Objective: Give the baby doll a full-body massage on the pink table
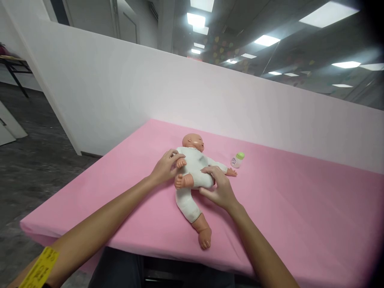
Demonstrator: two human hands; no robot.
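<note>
A baby doll (192, 158) in a white bodysuit lies on its back on the pink-covered table (135, 168), its head turned to the right. My left hand (166, 167) curls around the doll's arm, by the small hand resting on its chest. With thumb below and fingers above, my right hand (221, 190) grips the thigh of the bent leg, whose foot crosses toward the left. The other leg stretches down toward the table's front edge. A small bottle with a green cap (238, 160) stands just beyond the doll's outstretched hand.
A low white partition (210, 96) runs along the table's back side. Grey floor (45, 144) shows at the left, with a dark-legged table (15, 68) farther off. My legs (120, 269) are under the front edge. A yellow label (40, 269) is on my left forearm.
</note>
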